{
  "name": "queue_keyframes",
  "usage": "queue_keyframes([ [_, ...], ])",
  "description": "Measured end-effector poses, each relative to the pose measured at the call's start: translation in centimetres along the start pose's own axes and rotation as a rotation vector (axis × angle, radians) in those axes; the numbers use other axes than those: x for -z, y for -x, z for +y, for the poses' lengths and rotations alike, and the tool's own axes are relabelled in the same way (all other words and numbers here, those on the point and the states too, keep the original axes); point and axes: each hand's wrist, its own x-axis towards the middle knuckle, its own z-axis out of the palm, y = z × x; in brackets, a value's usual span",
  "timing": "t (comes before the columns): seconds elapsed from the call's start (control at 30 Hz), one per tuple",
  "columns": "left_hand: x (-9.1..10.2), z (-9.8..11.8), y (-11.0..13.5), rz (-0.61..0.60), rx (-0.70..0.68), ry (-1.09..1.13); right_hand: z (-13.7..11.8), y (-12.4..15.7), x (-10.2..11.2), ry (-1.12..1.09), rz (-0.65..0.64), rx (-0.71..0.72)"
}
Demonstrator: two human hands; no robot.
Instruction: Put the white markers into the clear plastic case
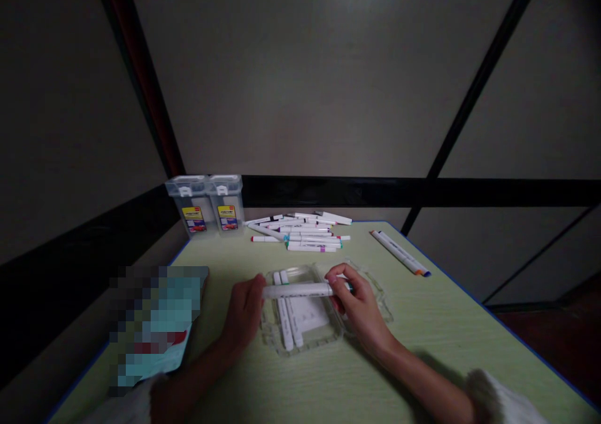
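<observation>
A white marker [298, 290] is held level between my two hands, above an open clear plastic case [319, 346]. My left hand [245, 305] is closed on its left end. The fingers of my right hand [355, 295] pinch the right end, where a dark green tip shows. Inside the case, two white markers [287, 324] lie side by side at the left, next to a white paper [310, 314]. The case's other half [382, 305] is folded out to the right, partly behind my right hand.
A pile of white markers [310, 239] with coloured ends lies at the back of the table. Two clear lidded boxes [225, 208] with yellow labels stand at back left. Two markers [399, 253] lie near the right edge. A blurred-out flat object [162, 327] is at left.
</observation>
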Motion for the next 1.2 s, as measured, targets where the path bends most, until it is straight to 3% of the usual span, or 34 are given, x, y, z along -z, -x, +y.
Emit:
queue_keyframes([
  [0.3,0.0,0.2,-0.2,-0.095,0.08,0.069,0.0,0.0,0.0,0.008,-0.017,0.025],
  [0.93,-0.3,1.0,-0.2,-0.065,0.177,0.138,0.1,-0.1,0.2,0.015,-0.035,0.07],
  [1.2,-0.1,2.1,-0.3,-0.103,0.159,0.038,0.1,0.0,0.3,0.009,-0.075,0.112],
])
